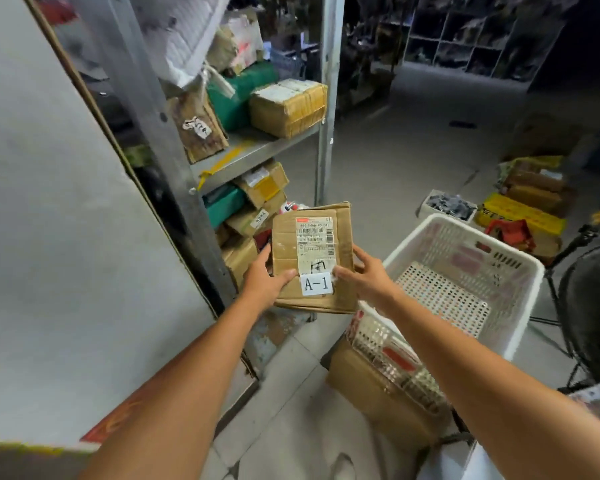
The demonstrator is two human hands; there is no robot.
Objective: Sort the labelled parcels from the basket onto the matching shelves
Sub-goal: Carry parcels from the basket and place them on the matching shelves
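A flat brown cardboard parcel [284, 244] with a shipping label and a white tag reading "A-1" is held in front of me in both hands. My left hand [264, 279] grips its lower left edge, thumb on top. My right hand [368, 277] holds its lower right edge, thumb beside the tag. The white plastic basket [520, 296] stands to the right, and its perforated floor shows no parcels. The metal shelf [257, 148] rises on the left just behind the parcel, with several parcels on its upper and lower levels.
A large grey board [66, 237] leans on the left. A cardboard box [371, 389] lies under the basket. More boxes and a yellow parcel [520, 213] sit on the floor at the right. A black fan stand [593, 306] is at the far right.
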